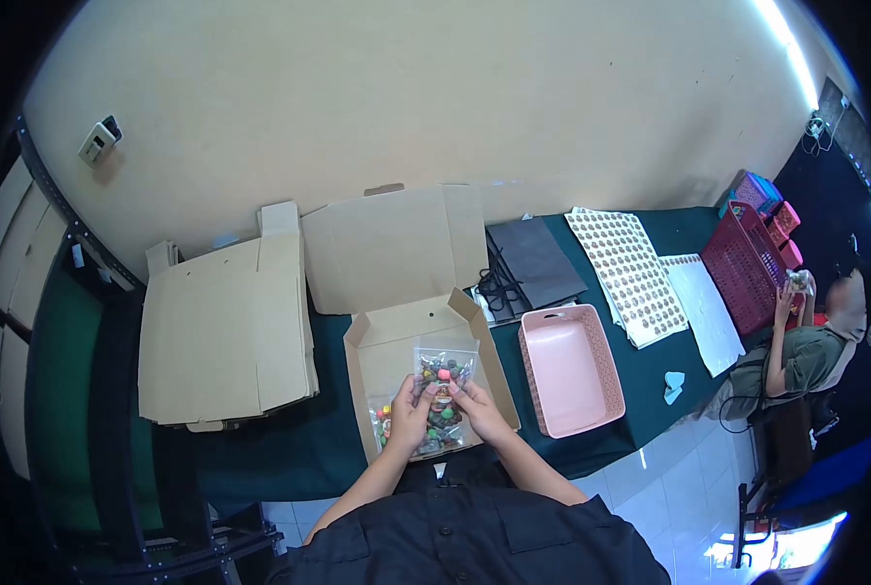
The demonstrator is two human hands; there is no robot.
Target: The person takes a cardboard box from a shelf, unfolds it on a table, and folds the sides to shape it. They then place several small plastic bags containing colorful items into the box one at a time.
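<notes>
Between my left hand [411, 417] and my right hand [480, 409] is a clear plastic bag [447, 359] of small colourful pieces that look like candies. Fingers of both hands close on its two sides, thumbs on the front. The bag is held over an open cardboard box [359, 349], whose lid [391, 249] stands raised against the wall. More filled clear bags lie inside the box, one at its left side [381, 417] and others below my hands. My fingers and the held bag partly hide them.
Flat cardboard boxes [226, 336] are stacked at the left. On the right are a pink basket [603, 414], black paper bags [538, 261], sticker sheets [630, 273] and a maroon crate [742, 268]. A seated person [811, 356] handles a small packet at the far right.
</notes>
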